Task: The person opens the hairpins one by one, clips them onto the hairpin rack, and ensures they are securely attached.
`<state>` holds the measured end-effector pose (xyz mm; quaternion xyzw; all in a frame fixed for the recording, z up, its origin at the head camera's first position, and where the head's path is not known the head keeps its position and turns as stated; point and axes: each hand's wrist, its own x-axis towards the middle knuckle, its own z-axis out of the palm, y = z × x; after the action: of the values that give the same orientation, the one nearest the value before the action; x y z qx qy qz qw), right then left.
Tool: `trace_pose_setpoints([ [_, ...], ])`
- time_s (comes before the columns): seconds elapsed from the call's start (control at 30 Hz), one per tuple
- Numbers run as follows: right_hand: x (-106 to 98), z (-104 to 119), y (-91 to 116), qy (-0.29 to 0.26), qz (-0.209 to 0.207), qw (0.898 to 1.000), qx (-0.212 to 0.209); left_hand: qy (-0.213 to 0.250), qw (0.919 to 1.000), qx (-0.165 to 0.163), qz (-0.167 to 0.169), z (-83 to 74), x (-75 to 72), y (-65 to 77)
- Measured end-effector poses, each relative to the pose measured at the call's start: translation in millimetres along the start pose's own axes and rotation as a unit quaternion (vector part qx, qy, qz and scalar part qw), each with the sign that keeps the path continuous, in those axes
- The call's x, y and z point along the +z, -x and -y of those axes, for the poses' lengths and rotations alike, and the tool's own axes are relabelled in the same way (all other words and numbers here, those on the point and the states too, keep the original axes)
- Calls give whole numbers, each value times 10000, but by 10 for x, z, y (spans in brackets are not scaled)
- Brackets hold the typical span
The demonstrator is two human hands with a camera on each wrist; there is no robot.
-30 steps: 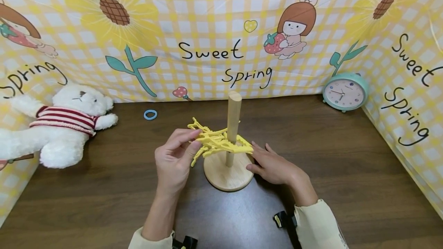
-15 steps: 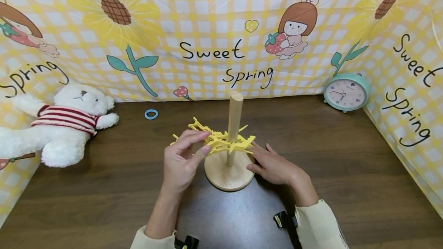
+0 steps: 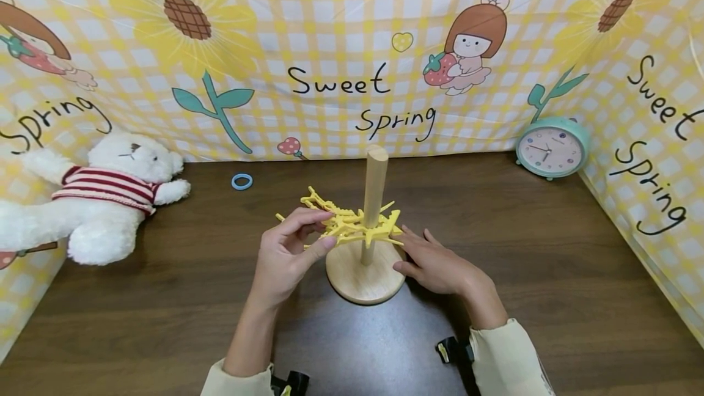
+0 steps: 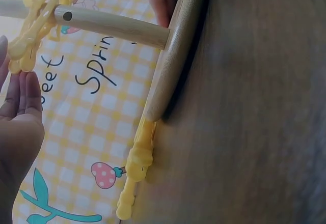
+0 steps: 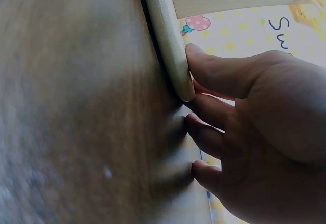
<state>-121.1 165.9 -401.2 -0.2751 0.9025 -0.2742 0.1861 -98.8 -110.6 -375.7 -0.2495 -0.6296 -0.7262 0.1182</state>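
Observation:
A pale wooden post (image 3: 376, 182) rises from a round wooden base (image 3: 365, 283). Around the post's middle sit yellow plastic pieces with branching arms (image 3: 343, 238), tangled together; their exact kind is unclear. My left hand (image 3: 283, 264) pinches the left part of the tangle between thumb and fingers. In the left wrist view, the fingertips meet an end of these yellow pieces (image 4: 30, 35). Another yellow piece (image 4: 138, 158) lies low beyond the base. My right hand (image 3: 437, 264) rests at the base's right side, its fingers extended, with thumb (image 5: 211, 71) and index fingertip touching the rim.
A blue ring (image 3: 242, 181) lies on the dark wooden table (image 3: 165, 322), behind and left of the stand. At far left lies a white teddy bear (image 3: 104, 194) in a striped shirt; a mint clock (image 3: 552, 148) stands back right. Printed cloth (image 3: 330, 17) encloses the table.
A second ago the yellow pieces pointed differently; they have since turned around the post. My left hand moved right and held about there. My right hand stayed at the base.

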Motion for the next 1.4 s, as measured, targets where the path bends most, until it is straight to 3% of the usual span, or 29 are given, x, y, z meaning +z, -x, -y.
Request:
trace_pose_setpoints([
  [0.4,5,-7,27,-44,29,10000,44,-140,9994,-302,-14,-14,-9,11],
  [0.6,6,-12,33,-95,44,9999,104,-497,9950,-860,110,32,-133,63],
  [0.87,-9,-10,24,-89,67,9999,109,-1107,9837,-1410,156,70,-348,90],
  [1.17,-12,-3,5,-93,82,9998,127,-1820,9607,-2070,337,168,-526,149],
  [1.4,0,-2,-1,-129,74,9998,144,-2162,9487,-2271,413,285,-606,201],
])
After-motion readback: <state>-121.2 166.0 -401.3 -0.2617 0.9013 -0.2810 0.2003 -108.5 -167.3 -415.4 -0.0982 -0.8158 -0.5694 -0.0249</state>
